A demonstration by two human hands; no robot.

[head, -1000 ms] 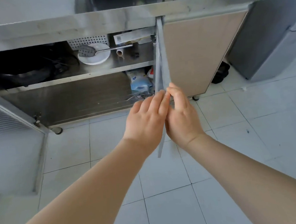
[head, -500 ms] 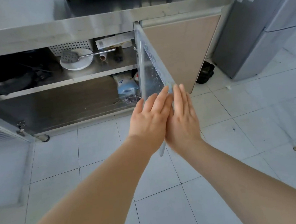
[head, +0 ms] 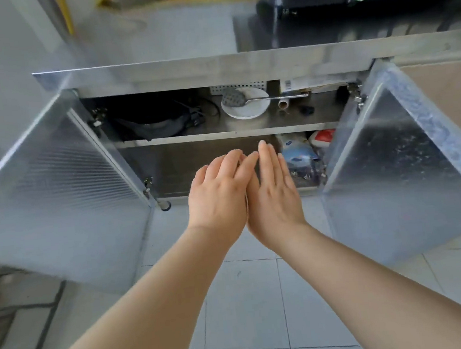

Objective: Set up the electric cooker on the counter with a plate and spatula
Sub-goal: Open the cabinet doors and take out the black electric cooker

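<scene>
Both doors of the stainless-steel under-counter cabinet (head: 231, 135) stand swung wide. On its upper shelf, toward the left, sits the dark round electric cooker (head: 149, 123) — its black cord bunched just to its right. Further right on the same shelf rests the white round plate (head: 246, 108), and the grey slotted spatula with a metal handle (head: 247, 99) lies across it, handle pointing right. Below the shelf, at the cabinet's right end, are a blue-and-white plastic bag (head: 296, 154) and a red-and-white package (head: 322, 138). In front of the cabinet's lower opening, the left hand (head: 218, 196) and right hand (head: 275, 195) hover side by side, touching along their inner edges — fingers extended and empty, gripping nothing.
</scene>
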